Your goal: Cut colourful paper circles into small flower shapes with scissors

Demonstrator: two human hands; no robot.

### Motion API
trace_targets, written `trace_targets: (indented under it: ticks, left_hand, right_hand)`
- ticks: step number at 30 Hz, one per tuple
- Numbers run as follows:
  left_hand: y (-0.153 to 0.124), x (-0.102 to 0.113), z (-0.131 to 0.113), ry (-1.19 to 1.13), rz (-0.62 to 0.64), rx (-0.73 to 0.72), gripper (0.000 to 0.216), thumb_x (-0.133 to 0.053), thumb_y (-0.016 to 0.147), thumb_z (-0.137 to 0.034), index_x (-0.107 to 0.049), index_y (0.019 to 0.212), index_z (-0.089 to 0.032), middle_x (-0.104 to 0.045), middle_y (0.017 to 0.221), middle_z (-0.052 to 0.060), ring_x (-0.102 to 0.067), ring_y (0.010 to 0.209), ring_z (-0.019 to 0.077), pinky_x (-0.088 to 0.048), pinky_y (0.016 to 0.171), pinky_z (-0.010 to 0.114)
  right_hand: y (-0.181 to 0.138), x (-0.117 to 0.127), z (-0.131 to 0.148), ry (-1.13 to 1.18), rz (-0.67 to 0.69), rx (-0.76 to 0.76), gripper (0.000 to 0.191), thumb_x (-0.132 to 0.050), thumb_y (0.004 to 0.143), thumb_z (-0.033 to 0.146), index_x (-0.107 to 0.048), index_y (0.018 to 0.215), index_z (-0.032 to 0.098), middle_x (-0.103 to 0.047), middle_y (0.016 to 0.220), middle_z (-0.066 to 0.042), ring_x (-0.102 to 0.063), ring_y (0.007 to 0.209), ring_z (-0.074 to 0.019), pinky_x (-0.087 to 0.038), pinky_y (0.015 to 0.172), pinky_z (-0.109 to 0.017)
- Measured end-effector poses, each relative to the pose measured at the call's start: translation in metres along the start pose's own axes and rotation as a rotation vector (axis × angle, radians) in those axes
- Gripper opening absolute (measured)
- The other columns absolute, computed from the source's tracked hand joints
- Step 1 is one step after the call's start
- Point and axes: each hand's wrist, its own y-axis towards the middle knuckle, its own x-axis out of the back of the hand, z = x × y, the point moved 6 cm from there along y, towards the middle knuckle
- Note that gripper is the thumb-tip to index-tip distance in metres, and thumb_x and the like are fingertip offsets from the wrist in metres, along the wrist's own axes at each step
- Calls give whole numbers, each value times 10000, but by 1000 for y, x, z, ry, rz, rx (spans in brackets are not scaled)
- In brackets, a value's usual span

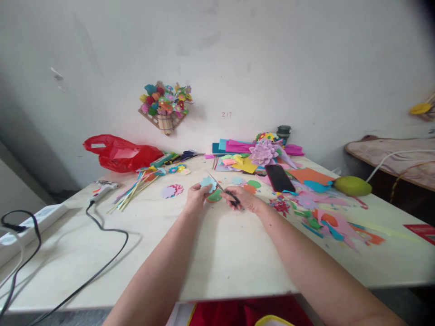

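My left hand [195, 195] pinches a light blue flower-shaped paper cutout [208, 183] above the white table [217, 253]. My right hand [244, 198] grips black-handled scissors [227, 192], whose blades point up and left toward the blue cutout. A green paper piece [215, 196] lies just under and between the two hands. Both hands hover over the middle of the table, close together.
A glue gun [103, 187] with a black cable lies at the left, near a red plastic bag [122, 153] and a bundle of sticks [136, 190]. Coloured paper scraps, a purple paper flower [263, 152], a phone [279, 178] and a green fruit [352, 185] fill the right side.
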Motion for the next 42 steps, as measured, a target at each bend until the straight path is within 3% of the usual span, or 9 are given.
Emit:
trace_targets:
  ticks: [19,42]
  left_hand:
    - [1,1,0,8,-1,-16,264,-822,472,-233,-688,661,-105,-675,661,63,-623,623,163,-499,698,317]
    - [-1,-1,0,4,8,-7,231,-804,477,-211,-688,649,-110,-666,626,50,-604,586,143,-478,645,269]
  right_hand:
    - [1,0,-1,21,-13,22,317,-582,754,469,-501,730,164,-512,526,42,-451,364,-51,-254,309,-155]
    - [0,-1,0,112,18,33,323,-603,740,469,-512,728,160,-529,549,42,-466,385,-50,-261,308,-156]
